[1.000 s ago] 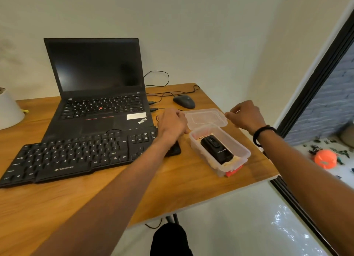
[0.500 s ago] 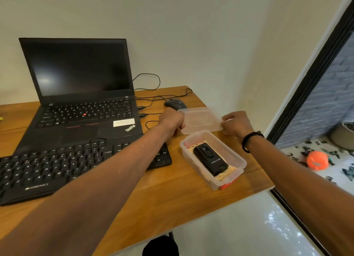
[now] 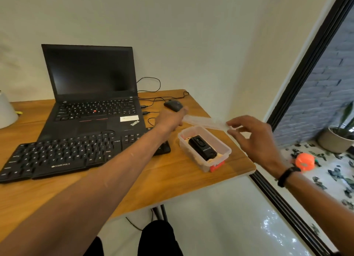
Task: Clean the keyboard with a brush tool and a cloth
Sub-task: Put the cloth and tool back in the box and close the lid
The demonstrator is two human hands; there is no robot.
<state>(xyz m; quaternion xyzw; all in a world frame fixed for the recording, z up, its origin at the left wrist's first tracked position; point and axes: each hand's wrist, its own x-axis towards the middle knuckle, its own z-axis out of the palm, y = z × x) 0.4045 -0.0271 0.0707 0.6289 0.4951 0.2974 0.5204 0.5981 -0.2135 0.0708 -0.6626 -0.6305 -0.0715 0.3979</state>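
While the clear plastic lid (image 3: 205,121) hangs in the air above the open clear plastic tub (image 3: 223,150), the left hand (image 3: 170,119) pinches its left end; the right hand (image 3: 252,137), fingers spread and loose, sits at its right end, contact blurred. Black oblong case (image 3: 202,148): inside the tub. Black Zebronics keyboard (image 3: 63,156): on the wooden table (image 3: 172,179), in front of the black laptop (image 3: 92,102). Black mouse (image 3: 173,105): behind the left hand.

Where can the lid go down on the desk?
Bare wood lies in front of the keyboard and tub, along the desk's near edge. Behind the tub it is crowded: mouse, cables.
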